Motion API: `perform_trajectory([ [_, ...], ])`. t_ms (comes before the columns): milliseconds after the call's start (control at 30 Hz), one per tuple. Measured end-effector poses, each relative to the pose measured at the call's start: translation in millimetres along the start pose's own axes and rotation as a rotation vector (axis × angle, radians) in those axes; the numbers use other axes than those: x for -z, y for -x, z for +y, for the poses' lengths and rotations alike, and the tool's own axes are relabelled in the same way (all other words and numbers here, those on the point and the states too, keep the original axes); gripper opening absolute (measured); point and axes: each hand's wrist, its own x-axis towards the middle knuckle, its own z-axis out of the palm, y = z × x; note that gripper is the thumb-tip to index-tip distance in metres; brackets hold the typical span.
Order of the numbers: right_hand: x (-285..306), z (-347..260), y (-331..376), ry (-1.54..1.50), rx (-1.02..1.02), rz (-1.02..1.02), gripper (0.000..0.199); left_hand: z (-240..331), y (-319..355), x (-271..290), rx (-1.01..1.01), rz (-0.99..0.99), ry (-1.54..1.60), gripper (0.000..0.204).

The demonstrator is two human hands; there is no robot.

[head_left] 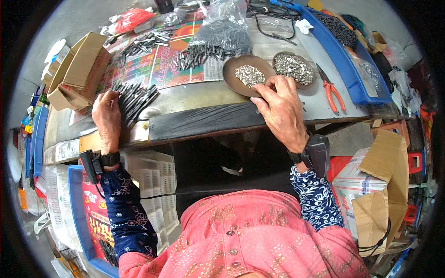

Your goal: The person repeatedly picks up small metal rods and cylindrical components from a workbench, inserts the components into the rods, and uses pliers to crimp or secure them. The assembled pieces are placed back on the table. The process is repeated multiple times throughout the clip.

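My left hand (106,116) rests at the left end of a pile of thin black strips (137,103), its fingers curled down against them. The fingertips are partly hidden, so what they grip cannot be made out. My right hand (283,110) hangs over the front right rim of a brown round dish (230,74). Its thumb and bent fingers come close together; anything between them is too small to make out. Small silver metal pins (250,75) lie heaped in that dish. Just behind the right hand, a second dish holds rounder silver metal pieces (293,68).
Red-handled pliers (332,94) lie right of the dishes. An open cardboard box (79,69) stands at the left. Further back are more black parts (199,54) and a clear plastic bag (225,25). A blue tray (345,60) borders the right side. A dark strip (204,124) covers the table's front edge.
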Motion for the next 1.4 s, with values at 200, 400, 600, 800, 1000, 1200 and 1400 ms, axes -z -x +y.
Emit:
perform_trajectory([
  [200,-2,-2,0,-0.095,-0.058,0.009,0.018,22,-13,-5,-0.03,0.075,-0.002,0.005],
  [400,-6,0,0,-0.221,-0.07,0.064,0.011,49,-43,-19,-0.068,-0.05,0.124,0.005],
  [600,-7,2,-4,-0.296,-0.078,0.16,0.011,58,-83,-38,-0.043,-0.172,-0.015,0.012],
  [800,-10,4,-5,-0.365,-0.105,0.2,0.011,56,-120,-73,-0.109,-0.213,-0.069,0.013],
  [1000,-13,5,-4,-0.359,-0.11,0.229,0.018,51,-137,-111,-0.164,-0.175,-0.101,0.014],
  [1200,-14,5,-5,-0.324,-0.076,0.226,0.019,43,-143,-140,-0.205,-0.171,-0.155,0.02],
  [1400,-14,6,-4,-0.296,-0.066,0.212,0.021,36,-145,-160,-0.102,-0.231,-0.202,0.034],
])
